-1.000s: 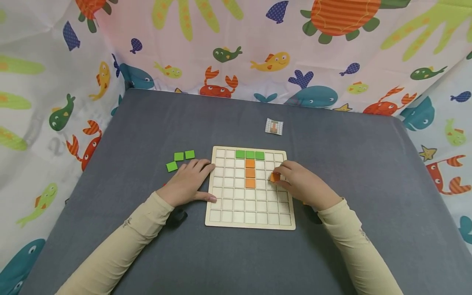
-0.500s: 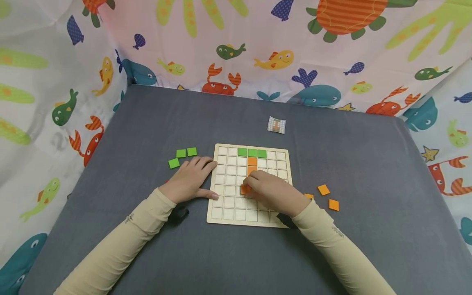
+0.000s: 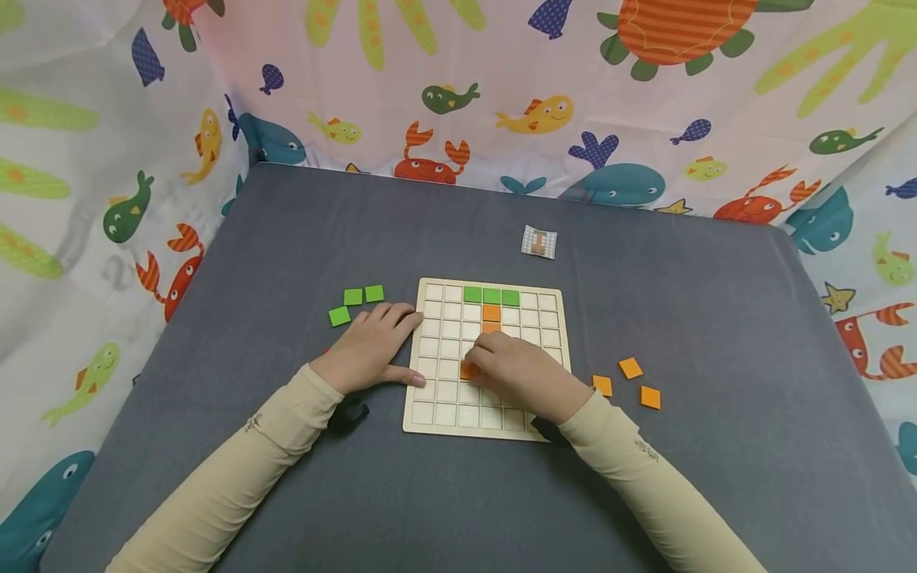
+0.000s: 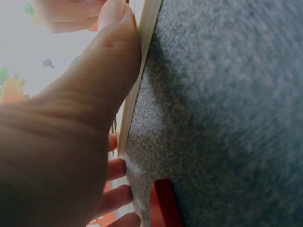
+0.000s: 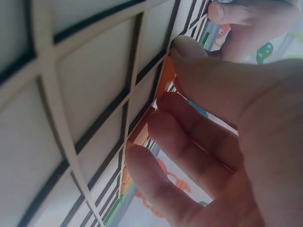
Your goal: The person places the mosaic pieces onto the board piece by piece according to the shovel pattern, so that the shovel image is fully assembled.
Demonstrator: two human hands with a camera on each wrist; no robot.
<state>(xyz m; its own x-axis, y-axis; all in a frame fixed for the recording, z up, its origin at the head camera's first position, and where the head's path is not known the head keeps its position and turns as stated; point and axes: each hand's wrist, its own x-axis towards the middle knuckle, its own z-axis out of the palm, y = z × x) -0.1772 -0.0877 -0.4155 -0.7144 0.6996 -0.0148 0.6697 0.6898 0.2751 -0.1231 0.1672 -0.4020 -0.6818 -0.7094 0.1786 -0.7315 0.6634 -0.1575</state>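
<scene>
My right hand pinches an orange square tile at a cell near the middle of the wooden grid board. In the right wrist view, the thumb and fingertips hold that tile against the grid. Three green tiles lie in the board's top row, with orange tiles in the column below; the right hand hides the lower part of this column. My left hand rests at the board's left edge, fingers spread; its thumb touches the wooden rim.
Three loose green tiles lie left of the board. Three loose orange tiles lie to its right. A small card with a printed grid pattern sits beyond the board. Beside the left hand is a red object, mostly hidden in the head view.
My right hand has carried the orange tile from the board's right side leftward to its middle, then slightly farther left. The left hand has stayed at the board's edge.
</scene>
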